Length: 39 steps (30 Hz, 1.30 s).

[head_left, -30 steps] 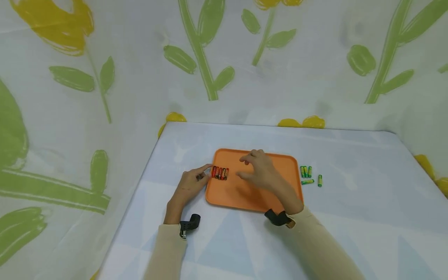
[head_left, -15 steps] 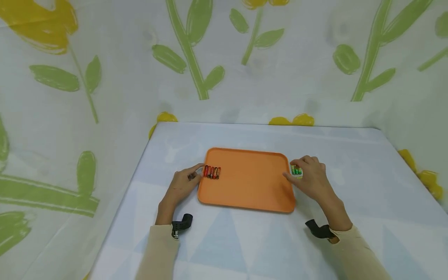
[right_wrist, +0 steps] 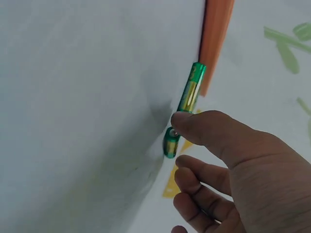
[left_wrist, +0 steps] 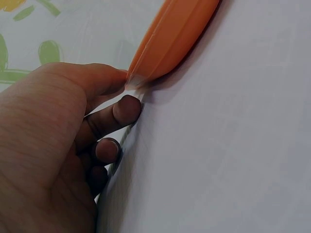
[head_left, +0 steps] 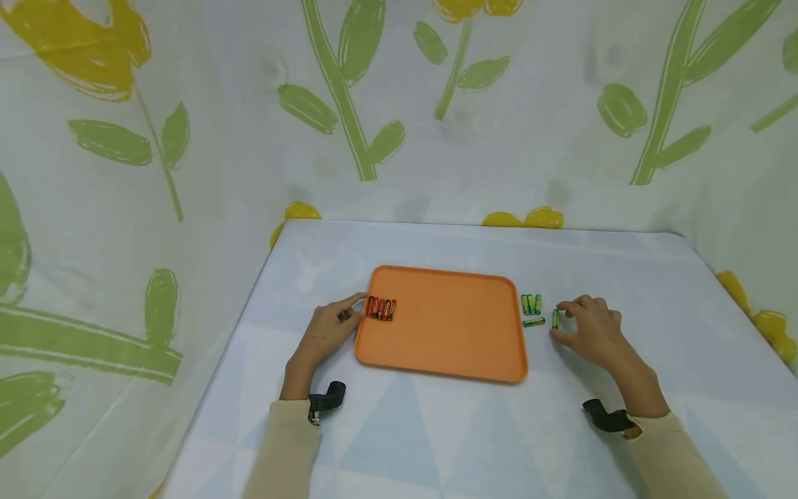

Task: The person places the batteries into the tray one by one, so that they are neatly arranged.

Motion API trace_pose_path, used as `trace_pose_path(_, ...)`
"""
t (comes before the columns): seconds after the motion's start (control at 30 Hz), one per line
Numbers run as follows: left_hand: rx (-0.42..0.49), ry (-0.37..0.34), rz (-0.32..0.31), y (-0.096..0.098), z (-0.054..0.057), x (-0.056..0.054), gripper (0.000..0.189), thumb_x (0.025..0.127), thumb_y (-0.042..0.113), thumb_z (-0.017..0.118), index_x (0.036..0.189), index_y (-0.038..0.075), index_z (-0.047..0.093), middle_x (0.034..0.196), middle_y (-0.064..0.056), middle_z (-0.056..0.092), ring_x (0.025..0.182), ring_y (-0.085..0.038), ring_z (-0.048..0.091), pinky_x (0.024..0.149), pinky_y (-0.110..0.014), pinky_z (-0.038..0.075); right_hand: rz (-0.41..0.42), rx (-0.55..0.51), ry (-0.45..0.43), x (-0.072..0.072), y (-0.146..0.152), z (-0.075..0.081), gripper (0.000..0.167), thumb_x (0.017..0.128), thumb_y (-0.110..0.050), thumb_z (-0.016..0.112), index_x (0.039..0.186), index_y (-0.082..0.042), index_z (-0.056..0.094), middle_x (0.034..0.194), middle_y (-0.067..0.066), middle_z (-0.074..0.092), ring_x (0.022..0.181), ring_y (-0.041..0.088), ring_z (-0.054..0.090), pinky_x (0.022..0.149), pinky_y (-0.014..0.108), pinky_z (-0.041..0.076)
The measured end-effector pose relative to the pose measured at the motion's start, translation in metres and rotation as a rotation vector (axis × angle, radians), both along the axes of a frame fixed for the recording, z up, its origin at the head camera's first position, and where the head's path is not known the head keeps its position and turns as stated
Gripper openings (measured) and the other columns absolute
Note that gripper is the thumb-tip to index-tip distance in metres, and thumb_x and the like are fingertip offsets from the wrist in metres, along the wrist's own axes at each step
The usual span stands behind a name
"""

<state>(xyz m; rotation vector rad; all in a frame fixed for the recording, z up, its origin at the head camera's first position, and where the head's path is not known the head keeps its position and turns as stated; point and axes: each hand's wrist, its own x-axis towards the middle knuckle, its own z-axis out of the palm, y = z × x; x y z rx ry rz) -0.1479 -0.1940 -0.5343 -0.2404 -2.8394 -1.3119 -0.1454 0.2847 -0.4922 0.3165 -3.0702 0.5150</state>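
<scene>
My left hand is at the left rim of an orange tray; in the left wrist view its thumb touches the tray's edge. Several red-and-black batteries stand side by side in a row at that end of the tray. Right of the tray, my right hand has thumb and forefinger spread about the ends of a green-and-yellow battery. A gap shows between thumb and fingers in the right wrist view, with that battery just beyond them. Whether they touch it is unclear.
Three green batteries lie in a row beside the tray's right rim. Another green battery lies crosswise in front of them. All rest on a table with a pale patterned cover, against a flower-printed backdrop.
My right hand has moved from over the tray, past the green row, to the rightmost green battery. The left hand stays at the tray's left rim. The head view has shifted slightly.
</scene>
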Motion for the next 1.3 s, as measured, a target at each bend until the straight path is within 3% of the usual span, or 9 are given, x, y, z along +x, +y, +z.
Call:
trace_pose_path(0.3,0.008,-0.002,-0.003,-0.002,-0.003,-0.001,0.042,0.101,0.026,0.06,0.143,0.027,0.059,0.088,0.003,0.066,0.073,-0.017,0.053,0.068,-0.035,0.044,0.006,-0.002,-0.049,-0.007,0.007,-0.005,0.048,0.086,-0.021,0.078,0.123,0.005,0.063,0.107,0.021,0.057,0.104,0.044,0.046,0.086,0.064,0.029)
trace_pose_path(0.67,0.003,0.003,-0.005,-0.001,-0.002,-0.001,0.041,0.102,0.027,0.059,0.143,0.025,0.059,0.086,0.003,0.065,0.071,-0.017,0.053,0.067,-0.035,0.044,0.054,-0.007,0.082,-0.005,0.007,-0.007,0.04,0.081,-0.024,0.083,0.11,0.001,0.07,0.096,0.013,0.059,0.097,0.041,0.051,0.082,0.063,0.031)
trace_pose_path(0.9,0.008,-0.006,-0.002,-0.002,-0.004,-0.001,0.041,0.102,0.028,0.059,0.143,0.027,0.059,0.086,0.003,0.065,0.071,-0.017,0.053,0.067,-0.035,0.044,0.105,-0.065,0.141,-0.002,-0.012,0.001,0.039,0.081,-0.023,0.083,0.11,0.0,0.07,0.095,0.011,0.059,0.099,0.038,0.05,0.082,0.06,0.03)
trace_pose_path(1.3,0.001,-0.003,0.001,-0.001,-0.005,-0.002,0.041,0.102,0.028,0.06,0.143,0.027,0.059,0.086,0.004,0.065,0.07,-0.016,0.053,0.066,-0.034,0.045,0.217,-0.12,0.149,-0.002,-0.062,0.005,0.034,0.08,-0.02,0.085,0.108,-0.005,0.071,0.095,0.007,0.058,0.098,0.03,0.048,0.082,0.053,0.029)
